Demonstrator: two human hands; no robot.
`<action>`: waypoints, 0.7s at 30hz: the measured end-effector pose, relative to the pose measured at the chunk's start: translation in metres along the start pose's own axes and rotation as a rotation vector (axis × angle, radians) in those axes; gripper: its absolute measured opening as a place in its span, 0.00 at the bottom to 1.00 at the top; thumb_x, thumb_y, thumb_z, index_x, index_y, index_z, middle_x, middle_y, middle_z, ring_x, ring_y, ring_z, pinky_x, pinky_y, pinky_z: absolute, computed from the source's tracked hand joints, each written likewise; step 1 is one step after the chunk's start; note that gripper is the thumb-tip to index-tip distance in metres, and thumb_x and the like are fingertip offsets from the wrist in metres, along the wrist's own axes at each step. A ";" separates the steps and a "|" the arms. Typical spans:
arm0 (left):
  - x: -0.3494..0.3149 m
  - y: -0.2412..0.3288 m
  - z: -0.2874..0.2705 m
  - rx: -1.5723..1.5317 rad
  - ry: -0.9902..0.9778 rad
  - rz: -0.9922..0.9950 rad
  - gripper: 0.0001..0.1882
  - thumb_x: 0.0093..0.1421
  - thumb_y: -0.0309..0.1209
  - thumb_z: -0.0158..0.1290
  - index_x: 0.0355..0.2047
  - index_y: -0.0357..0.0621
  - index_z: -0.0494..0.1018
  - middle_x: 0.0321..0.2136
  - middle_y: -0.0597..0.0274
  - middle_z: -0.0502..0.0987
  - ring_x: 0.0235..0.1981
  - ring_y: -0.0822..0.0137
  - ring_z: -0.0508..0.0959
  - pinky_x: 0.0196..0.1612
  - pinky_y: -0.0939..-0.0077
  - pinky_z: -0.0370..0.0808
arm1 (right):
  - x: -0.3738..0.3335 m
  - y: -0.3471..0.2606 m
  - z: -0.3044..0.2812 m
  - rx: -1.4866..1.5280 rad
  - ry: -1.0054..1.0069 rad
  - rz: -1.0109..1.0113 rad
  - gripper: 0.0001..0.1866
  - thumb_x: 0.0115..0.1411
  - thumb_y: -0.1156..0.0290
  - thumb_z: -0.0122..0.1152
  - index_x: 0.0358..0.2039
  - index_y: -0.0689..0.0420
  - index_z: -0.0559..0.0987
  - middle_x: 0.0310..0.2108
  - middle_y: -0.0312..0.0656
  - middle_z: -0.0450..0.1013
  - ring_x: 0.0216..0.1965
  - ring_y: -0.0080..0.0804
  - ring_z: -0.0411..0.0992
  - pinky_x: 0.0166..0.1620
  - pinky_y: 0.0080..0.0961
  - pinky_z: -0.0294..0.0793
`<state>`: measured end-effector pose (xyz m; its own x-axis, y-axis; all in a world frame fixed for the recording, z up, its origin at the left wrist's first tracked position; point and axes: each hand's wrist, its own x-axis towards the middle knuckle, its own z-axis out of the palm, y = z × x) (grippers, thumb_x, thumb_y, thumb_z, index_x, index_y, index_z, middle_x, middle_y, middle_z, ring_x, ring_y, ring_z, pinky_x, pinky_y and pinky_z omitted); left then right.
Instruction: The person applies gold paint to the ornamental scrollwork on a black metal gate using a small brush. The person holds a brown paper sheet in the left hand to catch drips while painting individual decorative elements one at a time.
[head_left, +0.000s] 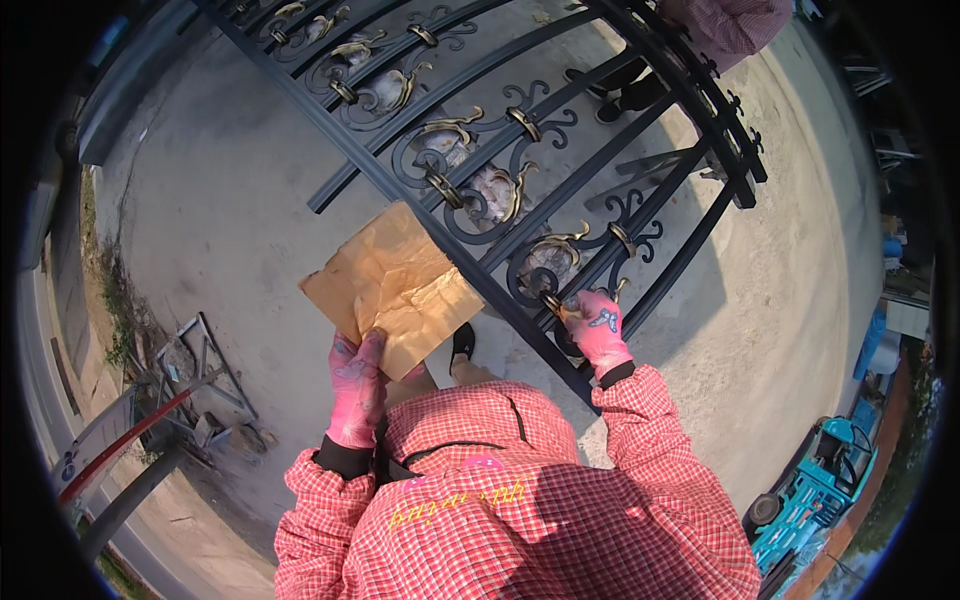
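Note:
My left hand, in a pink glove, grips the lower edge of a creased brown sheet of cardboard, its thumb on top. The sheet stands out beside the long side rail of a black wrought-iron panel. My right hand, also gloved in pink, is closed at the panel's near corner. Between its fingers is what looks like a small brush, mostly hidden, its tip against the ironwork. Beside it curls a black scroll with a gold-coloured leaf; similar scrolls with gold leaves and collars run along the panel.
Across the panel stands another person in a checked sleeve. A metal frame and rubble lie on the left, near a red-edged object. A turquoise vehicle is parked at the lower right. Concrete ground surrounds the panel.

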<state>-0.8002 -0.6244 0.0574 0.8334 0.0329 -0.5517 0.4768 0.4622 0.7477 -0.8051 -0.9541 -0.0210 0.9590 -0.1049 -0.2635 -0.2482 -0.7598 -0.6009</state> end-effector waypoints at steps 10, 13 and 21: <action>0.009 0.010 -0.016 -0.003 0.034 0.014 0.21 0.63 0.26 0.44 0.55 0.34 0.57 0.46 0.53 0.70 0.37 0.63 0.78 0.32 0.72 0.81 | 0.007 -0.018 0.003 -0.025 -0.076 0.113 0.08 0.46 0.71 0.61 0.26 0.59 0.74 0.25 0.51 0.71 0.30 0.52 0.71 0.31 0.37 0.69; 0.009 0.008 -0.015 -0.019 0.023 -0.009 0.21 0.62 0.27 0.44 0.55 0.34 0.57 0.46 0.52 0.70 0.37 0.63 0.78 0.31 0.71 0.82 | 0.021 -0.024 0.010 -0.081 0.073 0.001 0.07 0.45 0.72 0.61 0.27 0.58 0.75 0.26 0.50 0.73 0.32 0.52 0.71 0.33 0.37 0.70; 0.007 0.012 -0.020 -0.059 0.045 0.014 0.23 0.63 0.28 0.44 0.57 0.38 0.55 0.48 0.52 0.69 0.40 0.60 0.78 0.30 0.67 0.82 | 0.022 -0.022 0.008 -0.200 -0.115 0.082 0.08 0.48 0.71 0.60 0.30 0.57 0.76 0.31 0.49 0.74 0.35 0.52 0.72 0.36 0.38 0.71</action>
<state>-0.7947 -0.6006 0.0552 0.8261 0.0789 -0.5579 0.4462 0.5130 0.7333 -0.7798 -0.9347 -0.0195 0.9120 -0.1062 -0.3962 -0.2812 -0.8651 -0.4154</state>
